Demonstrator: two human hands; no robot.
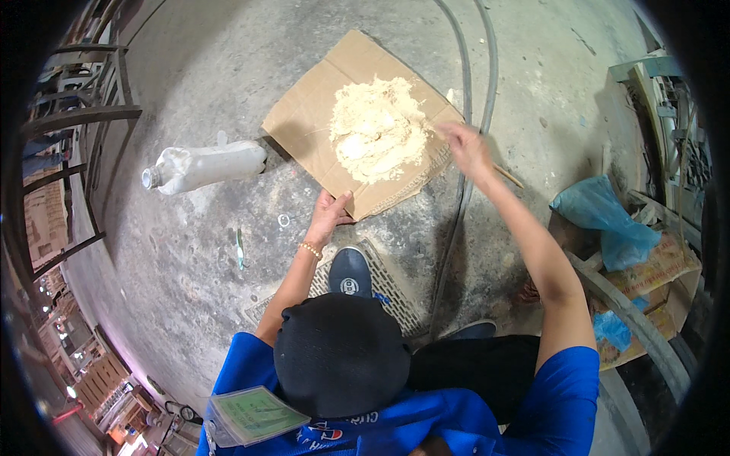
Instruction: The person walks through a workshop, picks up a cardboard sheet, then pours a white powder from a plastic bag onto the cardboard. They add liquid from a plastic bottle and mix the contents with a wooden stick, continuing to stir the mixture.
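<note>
My left hand [328, 218] pinches the near corner of a flat brown cardboard sheet [300, 125], thumb on top. On the sheet lies a heap of pale, crumbly powder [376, 144] with a whiter, smooth-looking patch toward its left. My right hand [465, 152] is just off the heap's right side, above the sheet's right edge. Its fingers are drawn together and a little blurred; what they hold cannot be made out. Past the right wrist shows part of a thin wooden stick [508, 176]; whether the hand touches it is hidden.
A dented whitish plastic bottle [209, 166] lies on the concrete floor at left. A dark hose [465, 68] runs beside the cardboard. A slotted grate [388, 266] lies under my shoe [350, 272]. Blue plastic bags [604, 216] and metal frames [646, 327] stand at right.
</note>
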